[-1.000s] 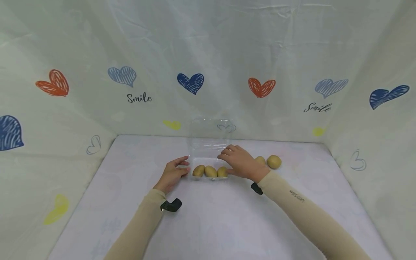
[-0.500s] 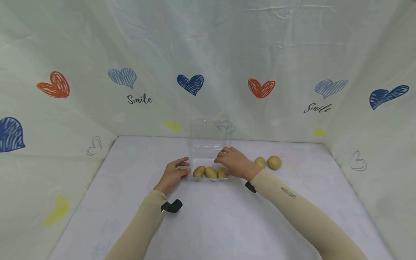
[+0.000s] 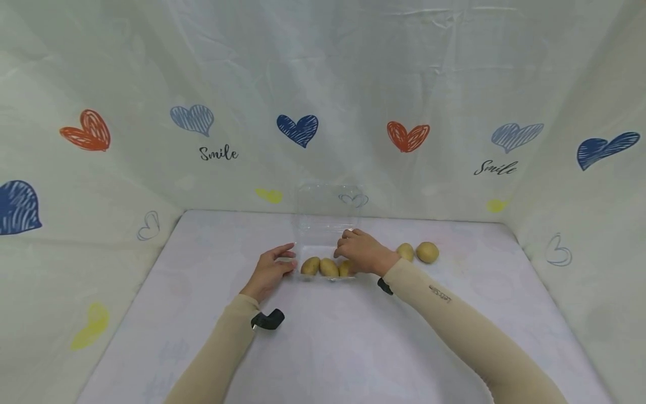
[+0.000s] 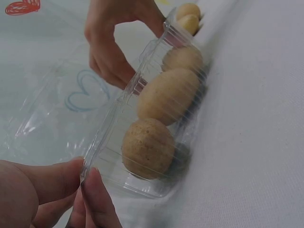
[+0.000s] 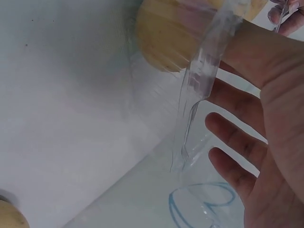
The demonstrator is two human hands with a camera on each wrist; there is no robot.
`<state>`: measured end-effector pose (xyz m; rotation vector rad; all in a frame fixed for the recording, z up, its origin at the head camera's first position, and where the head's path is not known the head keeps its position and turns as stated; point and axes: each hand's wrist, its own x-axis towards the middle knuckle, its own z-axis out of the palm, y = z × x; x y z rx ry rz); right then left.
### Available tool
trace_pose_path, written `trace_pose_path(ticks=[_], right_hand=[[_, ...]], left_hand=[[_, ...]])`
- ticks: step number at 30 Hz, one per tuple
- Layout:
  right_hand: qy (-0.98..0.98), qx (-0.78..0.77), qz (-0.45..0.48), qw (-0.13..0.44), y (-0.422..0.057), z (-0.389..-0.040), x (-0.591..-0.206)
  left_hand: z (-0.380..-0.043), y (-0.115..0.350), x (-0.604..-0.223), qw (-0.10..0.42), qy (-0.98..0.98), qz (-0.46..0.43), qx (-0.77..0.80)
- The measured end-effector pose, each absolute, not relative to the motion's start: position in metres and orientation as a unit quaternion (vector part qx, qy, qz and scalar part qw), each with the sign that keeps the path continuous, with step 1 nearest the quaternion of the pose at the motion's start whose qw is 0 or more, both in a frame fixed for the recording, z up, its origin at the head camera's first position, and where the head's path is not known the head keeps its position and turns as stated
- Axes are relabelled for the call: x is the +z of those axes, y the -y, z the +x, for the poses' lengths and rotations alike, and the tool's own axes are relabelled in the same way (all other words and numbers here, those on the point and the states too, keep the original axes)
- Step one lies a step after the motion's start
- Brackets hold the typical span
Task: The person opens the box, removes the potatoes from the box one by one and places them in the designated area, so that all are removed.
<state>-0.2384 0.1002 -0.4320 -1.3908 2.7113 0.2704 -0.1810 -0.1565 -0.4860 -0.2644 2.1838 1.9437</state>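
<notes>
Clear container [image 4: 111,137] — glossy plastic

Left hand [image 4: 52,185] pinching clear box [image 4: 110,159] rim, three potatoes [image 4: 168,95] inside, right hand [image 4: 104,35] beyond.

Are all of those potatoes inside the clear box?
No, three potatoes are in the clear box, but two other potatoes lie on the table to its right.

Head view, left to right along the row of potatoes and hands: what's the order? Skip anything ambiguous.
Left hand → left boxed potato → middle boxed potato → right hand → inner loose potato → outer loose potato. Skipped: third boxed potato, partly covered by the right hand.
</notes>
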Motion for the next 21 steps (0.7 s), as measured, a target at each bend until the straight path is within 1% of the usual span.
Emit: trace_pose_path(ticks=[3,11,13,16,21], right_hand=[[-0.885,0.099,-0.45,0.06,-0.0981,-0.2398,-0.4297],[-0.897,0.087,-0.412,0.136,-0.0924,-0.2397,-0.4253],[-0.896,0.085,-0.411,0.143,-0.0926,-0.2401,-0.4263],[-0.891,0.084,-0.425,0.136,-0.0944,-0.241,-0.429],[-0.87,0.095,-0.478,0.075,-0.0999,-0.2413,-0.4332]], left_hand=[[-0.1812,0.1563,-0.4842,0.102,-0.741,-0.087,0.658],[-0.1834,0.1556,-0.4863,0.101,-0.738,-0.092,0.66],[-0.183,0.1555,-0.4872,0.102,-0.738,-0.093,0.661],[-0.1822,0.1559,-0.4885,0.101,-0.737,-0.092,0.662],[-0.181,0.1562,-0.4879,0.098,-0.736,-0.092,0.663]])
